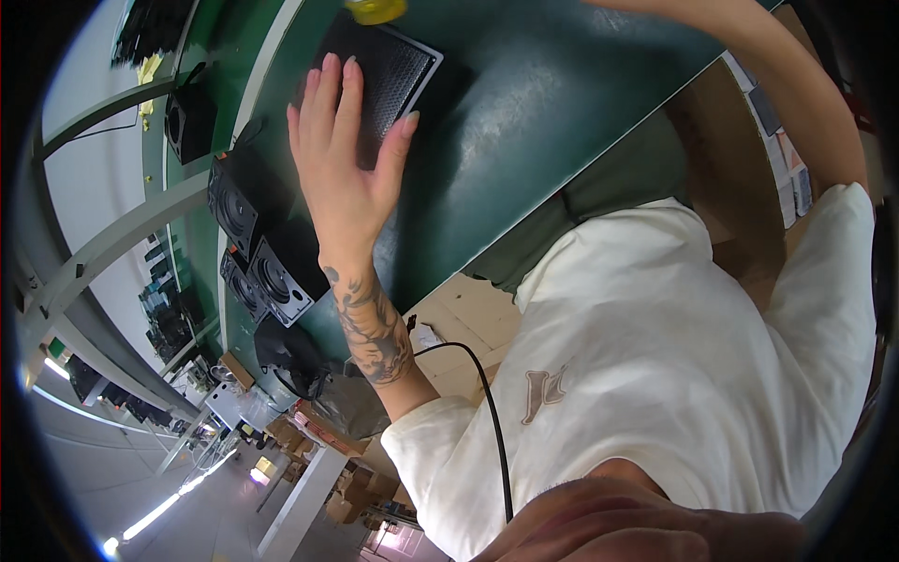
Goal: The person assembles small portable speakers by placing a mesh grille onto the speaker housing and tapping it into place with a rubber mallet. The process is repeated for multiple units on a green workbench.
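Observation:
My left hand (342, 155) lies flat with spread fingers on a black box with a mesh-like grille face and a pale edge (398, 80), which looks like a speaker. Its fingers stretch over the grille, and the thumb rests near the side. Just beyond the box is a yellow, rounded, see-through thing (376, 9), cut off by the top edge; its kind cannot be made out. My right arm reaches in from the right across the table edge. Only a sliver of my right hand (627, 4) shows at the top edge, with its fingers out of the picture.
Under the box is a green worktable (524, 112) with a straight near edge. Several black speakers (276, 276) with round cones stand left of my forearm. Another black box (190, 122) stands farther left. A black cable (487, 393) hangs by my shirt. An open carton (749, 187) is at the right.

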{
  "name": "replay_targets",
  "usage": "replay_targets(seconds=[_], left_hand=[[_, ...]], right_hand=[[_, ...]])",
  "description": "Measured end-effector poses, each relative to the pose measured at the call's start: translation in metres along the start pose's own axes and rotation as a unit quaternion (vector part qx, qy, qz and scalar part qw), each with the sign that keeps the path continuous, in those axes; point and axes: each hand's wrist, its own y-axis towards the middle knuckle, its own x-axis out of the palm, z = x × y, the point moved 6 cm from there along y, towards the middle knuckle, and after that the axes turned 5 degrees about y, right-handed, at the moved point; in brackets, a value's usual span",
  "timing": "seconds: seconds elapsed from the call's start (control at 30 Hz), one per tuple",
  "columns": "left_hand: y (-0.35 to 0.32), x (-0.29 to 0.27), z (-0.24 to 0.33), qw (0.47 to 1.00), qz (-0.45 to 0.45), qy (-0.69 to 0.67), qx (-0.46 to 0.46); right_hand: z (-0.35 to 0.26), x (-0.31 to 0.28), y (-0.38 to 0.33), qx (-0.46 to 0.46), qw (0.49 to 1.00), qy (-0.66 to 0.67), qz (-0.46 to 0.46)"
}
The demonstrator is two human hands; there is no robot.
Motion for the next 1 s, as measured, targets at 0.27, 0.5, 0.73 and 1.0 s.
replay_targets(seconds=[0.27, 0.5, 0.73, 1.0], left_hand=[[0.006, 0.002, -0.003, 0.999, 0.016, -0.025, -0.012], [0.001, 0.004, -0.003, 1.0, 0.024, -0.018, 0.001], [0.003, 0.003, -0.003, 0.998, 0.055, -0.018, -0.008], [-0.011, -0.014, -0.008, 0.978, 0.101, -0.18, 0.004]], right_hand=[[0.004, 0.014, 0.008, 0.053, 0.998, 0.035, 0.003], [-0.026, 0.002, -0.004, -0.031, 0.998, -0.035, 0.038], [-0.009, 0.021, -0.023, -0.076, 0.995, -0.051, 0.046], [-0.004, 0.008, -0.054, -0.031, 0.991, -0.124, 0.029]])
